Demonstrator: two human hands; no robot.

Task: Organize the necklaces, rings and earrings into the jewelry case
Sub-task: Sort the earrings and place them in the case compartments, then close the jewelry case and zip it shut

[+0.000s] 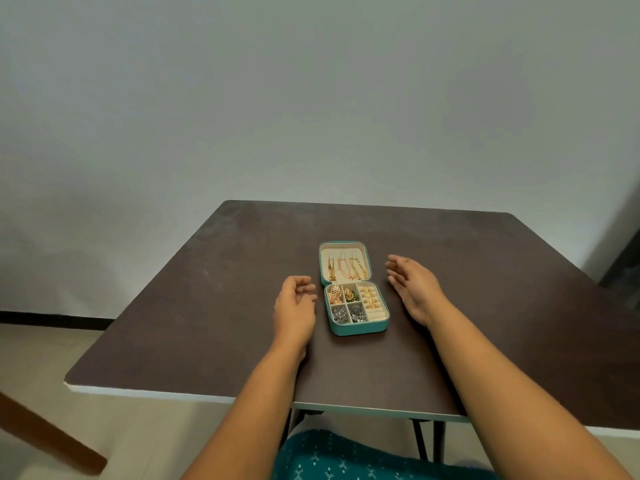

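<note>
Two empty hands hover either side of the teal jewelry case (356,325) lying open mid-table (207,289): left hand (294,306) loosely curled, right hand (412,284) flat with fingers straight. Necklaces (348,268) hang in its lid and rings (369,296) and earrings (346,306) fill the compartments, so sorting looks finished; folding the lid shut likely comes next. Individual pieces are too small to tell apart.

A teal jewelry case (353,287) lies open flat, its cream lid holding gold necklaces (348,268), its base divided into compartments with gold rings (369,296) slotted at right and gold, green and silver earrings (346,304) at left.
</note>
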